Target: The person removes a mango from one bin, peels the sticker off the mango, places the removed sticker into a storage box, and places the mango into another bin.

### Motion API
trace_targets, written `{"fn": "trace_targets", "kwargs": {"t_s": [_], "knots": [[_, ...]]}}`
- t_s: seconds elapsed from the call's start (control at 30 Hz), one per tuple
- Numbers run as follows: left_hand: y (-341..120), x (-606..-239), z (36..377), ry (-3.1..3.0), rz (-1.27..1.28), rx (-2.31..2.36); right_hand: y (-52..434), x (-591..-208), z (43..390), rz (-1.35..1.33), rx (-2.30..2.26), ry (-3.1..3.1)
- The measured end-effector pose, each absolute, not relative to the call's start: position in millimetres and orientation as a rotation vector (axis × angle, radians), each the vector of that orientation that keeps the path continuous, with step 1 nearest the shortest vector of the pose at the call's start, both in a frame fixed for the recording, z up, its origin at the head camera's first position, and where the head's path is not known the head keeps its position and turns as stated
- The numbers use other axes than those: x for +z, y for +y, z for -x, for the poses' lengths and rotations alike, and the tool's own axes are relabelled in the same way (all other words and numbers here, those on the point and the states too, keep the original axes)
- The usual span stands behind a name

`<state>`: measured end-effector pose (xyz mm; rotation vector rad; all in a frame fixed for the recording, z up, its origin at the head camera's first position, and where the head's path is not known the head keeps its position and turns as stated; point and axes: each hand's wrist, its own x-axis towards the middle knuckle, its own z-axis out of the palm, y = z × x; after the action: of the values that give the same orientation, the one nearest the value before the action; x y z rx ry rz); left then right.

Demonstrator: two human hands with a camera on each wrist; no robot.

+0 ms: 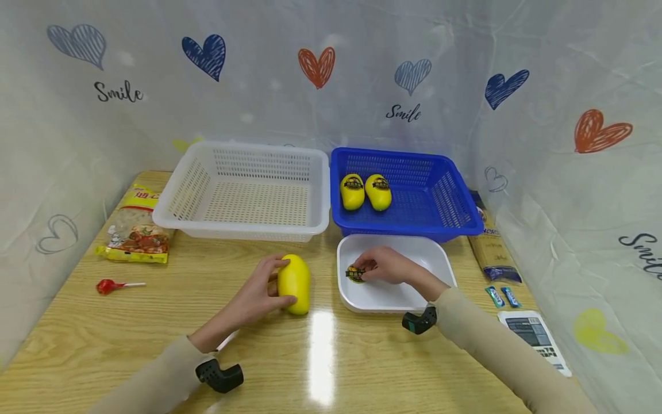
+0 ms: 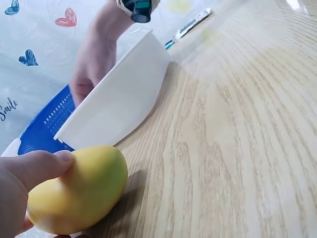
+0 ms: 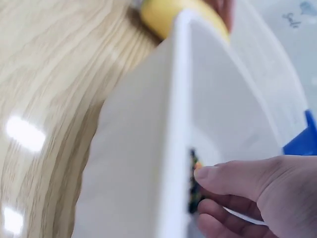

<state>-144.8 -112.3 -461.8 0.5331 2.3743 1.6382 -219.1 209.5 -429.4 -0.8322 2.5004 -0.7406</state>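
The left hand (image 1: 258,291) grips a mango (image 1: 295,284) on the table (image 1: 155,328), just beside the tub (image 1: 405,296). The right hand (image 1: 385,265) pinches a label (image 1: 354,275) inside the tub. Two labelled mangoes (image 1: 379,198) lie in the blue basket (image 1: 421,201).

A pale sheet (image 1: 362,26) printed with blue, red and yellow hearts (image 1: 316,68) and "Smile" lettering (image 1: 118,92) lines the far, left and right edges of the wood-grain desk (image 1: 196,282); white glare (image 1: 322,356) streaks toward its near edge.

Right fingers (image 3: 218,225) pinch dark label (image 3: 193,199) inside white tub (image 3: 131,148); yellow fruit (image 3: 161,15) beyond.
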Motion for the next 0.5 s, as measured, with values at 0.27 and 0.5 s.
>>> {"fn": "trace_targets", "kwargs": {"t_s": [0.27,0.5], "knots": [[-110,-465,142,2.329,-0.489,1.709,183,-393,200,0.932,-1.015,2.563],[-109,-463,137,2.311,-0.414,1.704,145,-386,176,1.019,-0.932,2.499]]}}
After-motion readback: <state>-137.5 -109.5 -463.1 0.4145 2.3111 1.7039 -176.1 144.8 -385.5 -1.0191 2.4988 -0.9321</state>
